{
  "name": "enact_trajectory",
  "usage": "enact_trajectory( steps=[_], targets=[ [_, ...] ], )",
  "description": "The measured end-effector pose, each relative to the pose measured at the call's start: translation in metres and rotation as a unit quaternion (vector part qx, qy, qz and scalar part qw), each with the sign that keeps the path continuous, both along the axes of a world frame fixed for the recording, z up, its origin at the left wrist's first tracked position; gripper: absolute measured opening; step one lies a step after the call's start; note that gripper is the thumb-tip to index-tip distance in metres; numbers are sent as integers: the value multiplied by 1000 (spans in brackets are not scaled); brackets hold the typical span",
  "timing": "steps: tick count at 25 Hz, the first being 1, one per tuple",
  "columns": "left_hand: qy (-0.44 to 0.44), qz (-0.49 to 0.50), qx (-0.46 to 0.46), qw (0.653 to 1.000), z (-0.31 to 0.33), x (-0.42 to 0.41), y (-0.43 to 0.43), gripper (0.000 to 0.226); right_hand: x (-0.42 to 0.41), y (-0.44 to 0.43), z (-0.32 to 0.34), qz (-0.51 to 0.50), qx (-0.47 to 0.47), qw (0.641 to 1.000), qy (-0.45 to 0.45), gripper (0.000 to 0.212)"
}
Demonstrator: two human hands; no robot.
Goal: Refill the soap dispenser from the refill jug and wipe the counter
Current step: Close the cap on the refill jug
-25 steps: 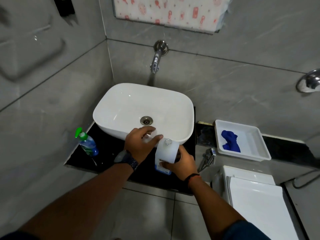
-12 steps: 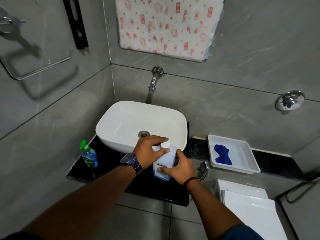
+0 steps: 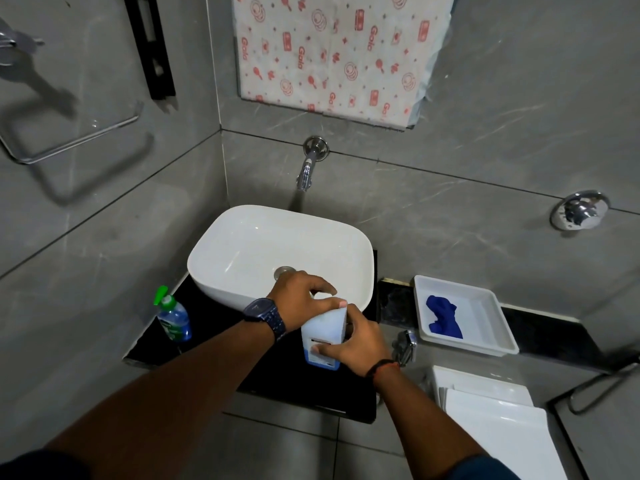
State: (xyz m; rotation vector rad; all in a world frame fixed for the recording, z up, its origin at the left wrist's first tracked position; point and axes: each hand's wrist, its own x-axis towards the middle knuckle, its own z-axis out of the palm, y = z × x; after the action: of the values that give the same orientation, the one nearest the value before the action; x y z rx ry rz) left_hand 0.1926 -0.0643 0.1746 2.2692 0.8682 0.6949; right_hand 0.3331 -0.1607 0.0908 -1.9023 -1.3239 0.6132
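A white refill jug (image 3: 323, 332) with a blue base stands upright on the black counter (image 3: 214, 327), in front of the white basin (image 3: 242, 251). My right hand (image 3: 358, 341) grips the jug's side. My left hand (image 3: 303, 297), with a watch on the wrist, is closed over the jug's top, so the cap is hidden. A clear soap dispenser (image 3: 173, 318) with a green pump stands at the counter's left end, apart from both hands. A blue cloth (image 3: 443, 317) lies in a white tray (image 3: 491, 327) to the right.
A wall tap (image 3: 306, 171) hangs over the basin. A chrome jet spray (image 3: 405, 346) hangs beside the counter's right edge. The white toilet lid (image 3: 498, 424) is at lower right. A towel bar (image 3: 69, 143) is on the left wall.
The view has tilted upward, showing more wall. My left hand has settled over the jug's top, covering the cap that showed a second ago. The jug stays on the counter.
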Motion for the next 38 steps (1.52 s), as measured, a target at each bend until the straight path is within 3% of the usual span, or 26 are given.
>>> enact_trajectory(
  steps=[3,8,17,19,24,28,31,35,37,38],
  targets=[
    [25,23,69,997,0,1,3,28,-4,2,0,12,-13,1000,-10,75],
    [-15,-71,95,993,-6,-6,6,39,-2,7,6,-22,21,999,21,80],
    [91,26,129,987,-6,7,20,47,4,11,8,-6,-10,1000,-14,79],
    [108,10,100,989,-6,7,24,47,4,11,7,-10,-11,1000,-12,79],
    [54,-86,-35,994,-10,-2,26,48,7,12,4,-29,-10,999,-13,77],
    [52,-100,-50,992,-9,10,21,53,4,13,4,-20,1,1000,-5,74],
    [27,-45,-89,995,-7,7,27,59,2,14,5,-27,5,1000,-1,78],
    [-56,56,-78,994,-14,-16,44,20,13,12,5,-56,15,998,-5,78],
    [-73,58,-83,992,-12,-17,39,14,15,12,6,-53,11,998,-11,80],
    [-70,39,-89,993,-8,-13,34,22,14,12,7,-49,8,999,-12,80]
  ],
)
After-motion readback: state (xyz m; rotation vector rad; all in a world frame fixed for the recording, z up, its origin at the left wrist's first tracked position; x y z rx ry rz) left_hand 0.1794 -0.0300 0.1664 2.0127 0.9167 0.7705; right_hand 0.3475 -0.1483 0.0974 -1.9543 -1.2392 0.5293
